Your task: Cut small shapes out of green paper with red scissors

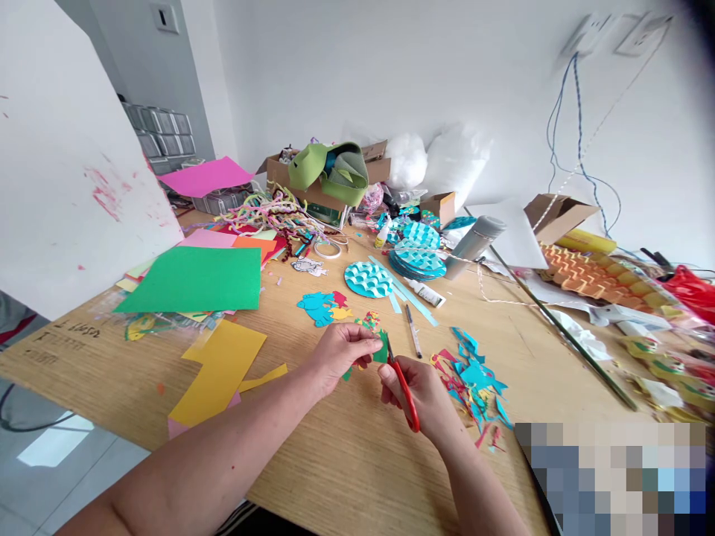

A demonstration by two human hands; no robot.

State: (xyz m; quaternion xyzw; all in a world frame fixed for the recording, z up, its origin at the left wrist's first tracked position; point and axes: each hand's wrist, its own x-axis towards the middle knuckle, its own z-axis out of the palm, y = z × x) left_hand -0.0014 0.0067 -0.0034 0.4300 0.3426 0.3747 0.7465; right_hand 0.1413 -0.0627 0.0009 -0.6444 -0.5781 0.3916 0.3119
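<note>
My left hand (347,353) pinches a small piece of green paper (380,351) above the wooden table. In my right hand (418,391) is a pair of scissors (407,394) with red handles, its blades at the green paper's right edge. Just beyond my hands lie blue fish cutouts (318,307), with red and yellow cut pieces beside them. To the right sits a pile of blue and red paper scraps (474,376). A pen (413,332) rests on the table past the scissors.
Green paper (195,279) and cut yellow paper (220,368) lie at left. Blue wave-patterned discs (369,279), a glue bottle (427,292) and a grey cylinder (474,242) stand farther back. A long green stick (558,327) lies at right. Boxes and craft materials line the wall.
</note>
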